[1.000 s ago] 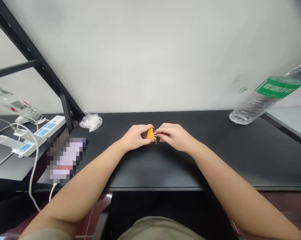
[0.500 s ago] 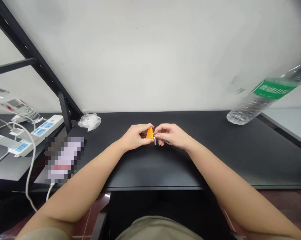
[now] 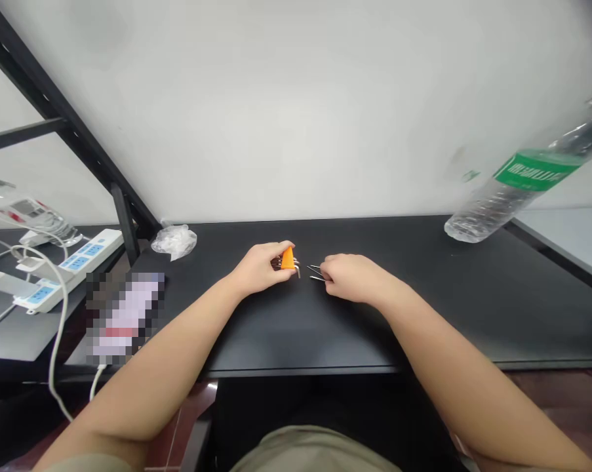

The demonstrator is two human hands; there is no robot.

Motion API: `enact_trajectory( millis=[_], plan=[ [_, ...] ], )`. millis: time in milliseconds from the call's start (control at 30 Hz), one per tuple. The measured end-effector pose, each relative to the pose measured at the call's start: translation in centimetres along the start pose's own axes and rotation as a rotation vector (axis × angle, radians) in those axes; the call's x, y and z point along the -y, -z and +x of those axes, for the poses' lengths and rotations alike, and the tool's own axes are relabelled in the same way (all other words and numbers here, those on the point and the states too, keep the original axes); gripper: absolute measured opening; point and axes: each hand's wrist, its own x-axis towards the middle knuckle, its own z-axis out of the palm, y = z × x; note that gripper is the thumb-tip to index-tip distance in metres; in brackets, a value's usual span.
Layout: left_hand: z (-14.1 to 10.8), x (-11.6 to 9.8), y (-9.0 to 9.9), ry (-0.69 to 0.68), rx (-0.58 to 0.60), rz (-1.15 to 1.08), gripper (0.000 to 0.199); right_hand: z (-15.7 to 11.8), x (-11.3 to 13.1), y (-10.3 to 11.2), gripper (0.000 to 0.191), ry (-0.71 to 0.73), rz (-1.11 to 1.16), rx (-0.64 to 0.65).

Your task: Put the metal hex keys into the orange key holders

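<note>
The fingers (image 3: 279, 251) of the left hand (image 3: 259, 270) curl closed around an orange plastic holder of hex keys (image 3: 288, 259), a grip that leaves the keys' bent steel ends (image 3: 297, 267) poking out to the right, clear of the palm. Just beside it, the right hand (image 3: 352, 278) has its fingers closed, apparently pinching 2 thin steel rods (image 3: 315, 272) whose tips point at the holder without touching it. Both hands sit over a black tabletop (image 3: 423, 314), with a crumpled plastic bag (image 3: 174, 241) and a clear water bottle (image 3: 492, 213) farther off.
</note>
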Motion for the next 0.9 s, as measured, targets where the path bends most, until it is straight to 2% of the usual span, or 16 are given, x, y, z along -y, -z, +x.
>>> enact_trajectory(
  millis=[100,167,400,533,900],
  plan=[
    [0.0,0.1,-0.1,-0.017,-0.004,0.010,0.045,-0.1,0.9,0.1,0.012,-0.010,-0.110,-0.026],
    [0.0,0.2,0.0,-0.019,-0.010,0.011,0.045,-0.3,1.0,0.4,0.012,-0.010,-0.091,-0.055],
    [0.0,-0.1,0.2,-0.025,0.022,0.035,0.046,0.0,0.3,1.1,0.009,0.131,0.319,-0.280],
    [0.0,-0.5,0.1,-0.040,0.033,0.073,0.044,0.6,0.6,0.7,0.015,0.182,0.411,-0.373],
    [0.0,-0.5,0.1,-0.041,0.038,0.082,0.045,0.6,0.5,0.8,0.022,0.218,0.431,-0.428]
  ],
)
